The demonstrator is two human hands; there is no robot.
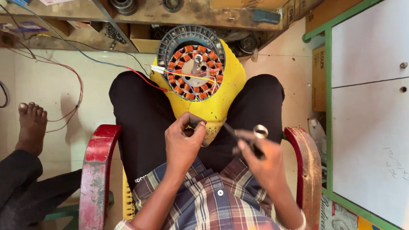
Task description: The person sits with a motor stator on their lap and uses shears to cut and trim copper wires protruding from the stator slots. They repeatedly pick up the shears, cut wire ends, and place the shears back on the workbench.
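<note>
I sit in a red plastic chair with a yellow motor housing held between my knees. Its round face shows a stator with copper windings inside a grey ring, and red, white and yellow wires come off it to the left. My left hand is closed, pinching something small and dark just below the housing. My right hand grips a dark slim tool and a small metal ring sits at its fingertips.
Another person's bare foot and dark trouser leg lie at the left on the pale floor. A cluttered wooden shelf with bearings is ahead. A white cabinet with green frame stands at the right.
</note>
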